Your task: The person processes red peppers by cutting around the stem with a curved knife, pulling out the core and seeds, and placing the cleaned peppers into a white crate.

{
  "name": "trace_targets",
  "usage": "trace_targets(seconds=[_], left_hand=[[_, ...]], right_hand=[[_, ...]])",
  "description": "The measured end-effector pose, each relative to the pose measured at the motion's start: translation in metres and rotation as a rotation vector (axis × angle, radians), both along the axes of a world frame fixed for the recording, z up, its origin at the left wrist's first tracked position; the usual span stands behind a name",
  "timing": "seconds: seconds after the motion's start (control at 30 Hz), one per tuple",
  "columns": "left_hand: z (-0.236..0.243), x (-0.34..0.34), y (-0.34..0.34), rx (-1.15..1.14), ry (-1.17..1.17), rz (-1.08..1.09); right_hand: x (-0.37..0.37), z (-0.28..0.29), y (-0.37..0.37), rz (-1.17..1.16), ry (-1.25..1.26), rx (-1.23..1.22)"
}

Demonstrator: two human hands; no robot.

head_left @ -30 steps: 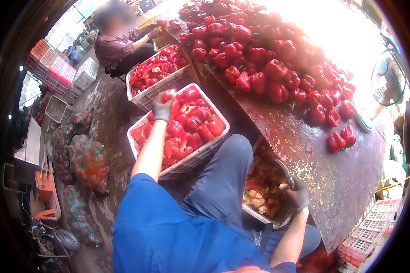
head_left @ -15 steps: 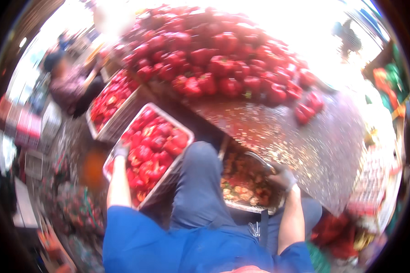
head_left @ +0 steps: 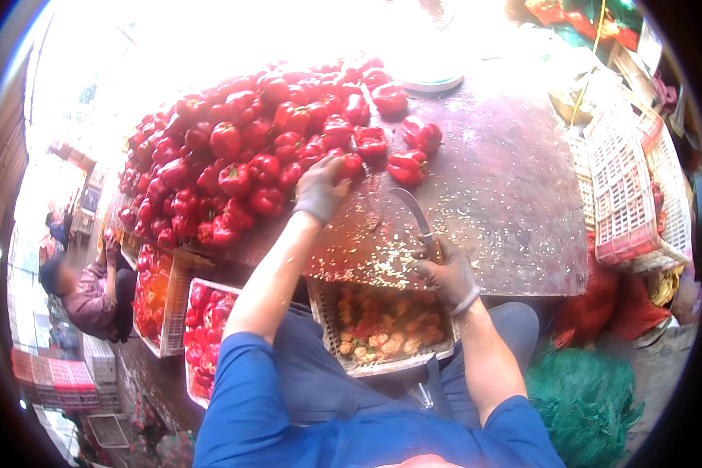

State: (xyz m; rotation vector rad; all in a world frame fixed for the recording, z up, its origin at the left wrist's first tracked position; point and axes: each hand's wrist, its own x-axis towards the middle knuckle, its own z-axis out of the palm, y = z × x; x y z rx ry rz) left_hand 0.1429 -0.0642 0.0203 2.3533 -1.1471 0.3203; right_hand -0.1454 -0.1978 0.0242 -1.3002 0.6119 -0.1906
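The peppers (head_left: 234,168) heaped in the upper left look glossy and smooth-skinned. The table (head_left: 515,203) is dull, worn and speckled with pale seeds. Both hands, left hand (head_left: 322,187) and right hand (head_left: 447,274), wear matt grey knitted cloth gloves. The knife (head_left: 415,214) has a dull metal blade. The crates (head_left: 628,187) at right are perforated plastic.

Your gloved left hand (head_left: 320,189) rests on a glossy red bell pepper (head_left: 349,165) at the near edge of the big pile (head_left: 226,156). Your gloved right hand (head_left: 447,273) grips a curved knife (head_left: 413,214), blade pointing far-left, flat over the seed-strewn table (head_left: 507,203).
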Motion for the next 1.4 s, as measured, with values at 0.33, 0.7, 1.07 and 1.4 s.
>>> trace_targets(seconds=[0.33,0.7,1.07,1.4], left_hand=[[-0.052,0.052,-0.124,0.549,-0.226,0.118],[-0.004,-0.061,-0.016,-0.499,1.179,-0.149],[-0.019,-0.121,0.033,-0.378,1.285,-0.096],[-0.008,-0.123,0.019,-0.237,1.295,0.094]], right_hand=[[-0.014,-0.010,-0.025,-0.113,-0.032,-0.087],[-0.011,-0.009,-0.024,-0.184,-0.078,-0.081],[-0.001,-0.028,-0.001,0.002,-0.010,-0.427],[0.010,-0.039,0.005,0.258,0.152,-0.762]])
